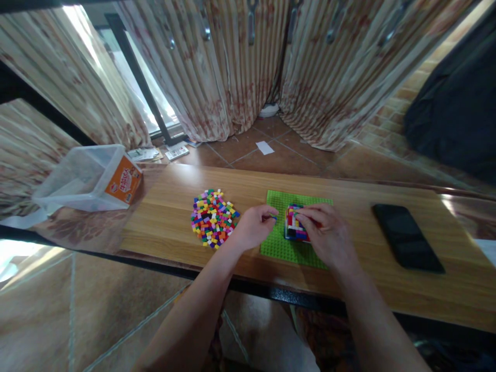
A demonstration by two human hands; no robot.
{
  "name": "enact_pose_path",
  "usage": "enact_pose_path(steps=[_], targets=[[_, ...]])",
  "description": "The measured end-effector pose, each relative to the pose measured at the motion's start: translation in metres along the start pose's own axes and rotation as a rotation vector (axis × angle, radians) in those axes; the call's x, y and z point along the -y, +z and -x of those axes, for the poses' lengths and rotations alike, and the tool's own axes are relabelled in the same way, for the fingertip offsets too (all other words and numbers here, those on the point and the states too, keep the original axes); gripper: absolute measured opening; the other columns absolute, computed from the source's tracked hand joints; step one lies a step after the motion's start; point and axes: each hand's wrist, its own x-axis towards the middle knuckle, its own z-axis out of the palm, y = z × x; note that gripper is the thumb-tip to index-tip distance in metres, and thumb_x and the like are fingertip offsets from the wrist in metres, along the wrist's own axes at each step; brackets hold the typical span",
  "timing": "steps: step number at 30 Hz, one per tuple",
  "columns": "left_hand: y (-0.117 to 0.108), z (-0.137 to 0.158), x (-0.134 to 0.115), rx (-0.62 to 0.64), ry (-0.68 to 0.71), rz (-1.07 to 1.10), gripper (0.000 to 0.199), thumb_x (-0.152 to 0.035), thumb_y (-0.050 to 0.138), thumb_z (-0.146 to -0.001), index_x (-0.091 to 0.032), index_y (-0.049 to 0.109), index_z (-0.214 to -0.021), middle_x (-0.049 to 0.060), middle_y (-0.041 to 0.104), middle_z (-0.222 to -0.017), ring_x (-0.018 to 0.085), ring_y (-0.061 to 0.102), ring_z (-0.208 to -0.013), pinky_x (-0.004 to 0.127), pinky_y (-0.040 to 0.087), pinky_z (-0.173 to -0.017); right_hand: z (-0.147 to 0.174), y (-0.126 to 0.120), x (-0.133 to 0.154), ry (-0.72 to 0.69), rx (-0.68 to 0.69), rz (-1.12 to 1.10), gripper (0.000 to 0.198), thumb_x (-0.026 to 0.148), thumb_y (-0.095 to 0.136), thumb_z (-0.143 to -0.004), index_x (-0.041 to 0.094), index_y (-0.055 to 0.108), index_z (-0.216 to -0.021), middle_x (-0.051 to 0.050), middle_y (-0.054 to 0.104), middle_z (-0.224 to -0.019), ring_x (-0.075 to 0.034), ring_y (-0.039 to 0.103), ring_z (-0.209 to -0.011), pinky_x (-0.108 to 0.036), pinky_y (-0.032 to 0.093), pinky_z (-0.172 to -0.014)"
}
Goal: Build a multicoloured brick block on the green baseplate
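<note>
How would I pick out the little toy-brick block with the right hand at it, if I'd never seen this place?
Find the long wooden table, then the green studded baseplate near its middle. On that, at the right hand's fingertips, is the multicoloured brick block; unlike the loose brick pile to the left, its pieces are packed together.

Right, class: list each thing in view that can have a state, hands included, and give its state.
Left hand, pinching a small brick
Right hand, touching the brick build
Brick build, stacked
Green board, lying flat
Loose bricks, heaped
Phone, flat, screen dark
Plastic box, open
Curtains, hanging in folds
</note>
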Motion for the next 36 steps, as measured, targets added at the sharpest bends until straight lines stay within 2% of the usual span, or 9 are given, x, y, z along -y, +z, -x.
enact_pose_path(steps=[4, 10, 16, 20, 25, 30, 36], targets=[[0.007, 0.004, -0.003, 0.067, 0.033, -0.073, 0.031, -0.013, 0.058, -0.079, -0.019, 0.077, -0.103, -0.001, 0.066, -0.067, 0.013, 0.05, -0.057, 0.022, 0.038, -0.056, 0.001, 0.006, -0.003, -0.056, 0.0, 0.08, 0.019, 0.038, 0.064, -0.089, 0.029, 0.08, -0.089, -0.007, 0.069, -0.098, -0.025, 0.061, -0.094, -0.046, 0.048, -0.087], [0.013, 0.009, -0.012, 0.117, 0.075, -0.123, 0.039, -0.012, 0.053, -0.081, -0.021, 0.076, -0.112, -0.001, 0.067, -0.067, 0.013, 0.048, -0.054, 0.023, 0.037, -0.055, 0.0, 0.01, -0.003, -0.049, -0.031, 0.092, 0.016, 0.035, 0.066, -0.087, 0.028, 0.08, -0.085, -0.006, 0.067, -0.098, -0.026, 0.06, -0.095, -0.047, 0.046, -0.088], [0.014, 0.011, -0.012, 0.118, 0.139, -0.161, 0.039, -0.012, 0.051, -0.082, -0.021, 0.076, -0.111, 0.003, 0.076, -0.087, 0.017, 0.062, -0.07, 0.025, 0.047, -0.067, -0.001, 0.014, -0.001, -0.085, -0.06, 0.101, 0.016, 0.035, 0.065, -0.088, 0.028, 0.078, -0.081, -0.006, 0.067, -0.094, -0.025, 0.06, -0.093, -0.046, 0.045, -0.087], [0.014, 0.011, -0.014, 0.112, 0.169, -0.199, 0.039, -0.01, 0.05, -0.081, -0.022, 0.077, -0.107, 0.003, 0.077, -0.087, 0.017, 0.064, -0.071, 0.025, 0.049, -0.069, 0.003, 0.015, -0.001, -0.119, -0.064, 0.147, 0.018, 0.036, 0.062, -0.09, 0.028, 0.077, -0.083, -0.006, 0.068, -0.094, -0.024, 0.059, -0.092, -0.044, 0.044, -0.086], [0.014, 0.012, -0.014, 0.126, 0.155, -0.218, 0.039, -0.011, 0.05, -0.082, -0.021, 0.077, -0.108, 0.002, 0.075, -0.08, 0.017, 0.061, -0.063, 0.025, 0.046, -0.063, 0.009, 0.016, 0.003, -0.13, -0.063, 0.19, 0.022, 0.034, 0.058, -0.094, 0.026, 0.077, -0.086, -0.007, 0.07, -0.096, -0.025, 0.059, -0.096, -0.043, 0.044, -0.085], [0.016, 0.011, -0.011, 0.119, 0.166, -0.189, 0.039, -0.01, 0.049, -0.082, -0.022, 0.077, -0.106, 0.003, 0.077, -0.088, 0.019, 0.066, -0.074, 0.026, 0.049, -0.071, 0.012, 0.017, 0.006, -0.136, -0.06, 0.195, 0.022, 0.033, 0.057, -0.094, 0.026, 0.076, -0.088, -0.007, 0.071, -0.096, -0.026, 0.06, -0.097, -0.044, 0.045, -0.086], [0.016, 0.011, -0.012, 0.122, 0.161, -0.192, 0.037, -0.01, 0.05, -0.082, -0.021, 0.077, -0.105, 0.003, 0.078, -0.09, 0.019, 0.068, -0.075, 0.027, 0.051, -0.074, 0.011, 0.017, 0.005, -0.118, -0.052, 0.19, 0.022, 0.032, 0.058, -0.093, 0.025, 0.077, -0.086, -0.007, 0.071, -0.096, -0.026, 0.061, -0.095, -0.045, 0.046, -0.088]])
